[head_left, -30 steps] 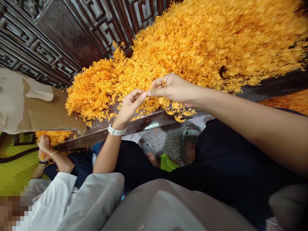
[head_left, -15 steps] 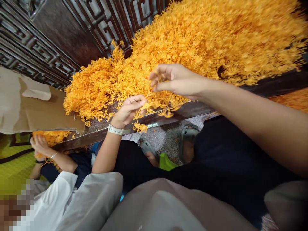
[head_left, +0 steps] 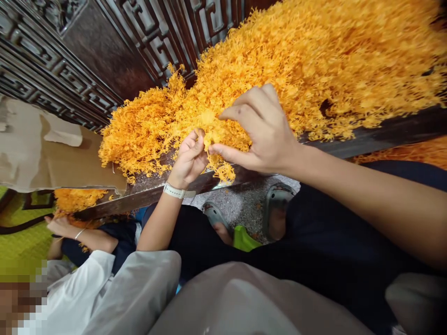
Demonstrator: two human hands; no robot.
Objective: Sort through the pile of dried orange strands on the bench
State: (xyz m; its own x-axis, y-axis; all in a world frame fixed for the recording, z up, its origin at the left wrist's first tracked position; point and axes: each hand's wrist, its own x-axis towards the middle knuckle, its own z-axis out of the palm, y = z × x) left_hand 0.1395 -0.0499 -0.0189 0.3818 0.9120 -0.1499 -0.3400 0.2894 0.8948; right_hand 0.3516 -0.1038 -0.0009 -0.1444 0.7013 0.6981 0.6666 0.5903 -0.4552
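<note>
A big heap of orange, stringy, branching strands (head_left: pixel 300 60) covers a dark wooden table (head_left: pixel 384 132). My left hand (head_left: pixel 190 156), with a white watch on the wrist, is closed round a small tuft of the strands (head_left: pixel 214 139) at the table's near edge. My right hand (head_left: pixel 260 128) meets it from the right, thumb and fingers pinched on the same tuft, with the rest of the fingers curled over the heap.
A torn cardboard sheet (head_left: pixel 52 153) lies at the left. Below it another person's hand (head_left: pixel 59 225) holds orange strands. A carved dark wood panel (head_left: pixel 115 46) stands behind the heap. Sandalled feet (head_left: pixel 275 209) and a green object (head_left: pixel 244 239) show on the speckled floor.
My hands parted, pulling strands away from the heap, then came together again higher up on a tuft at the edge. The other person's hand dropped lower.
</note>
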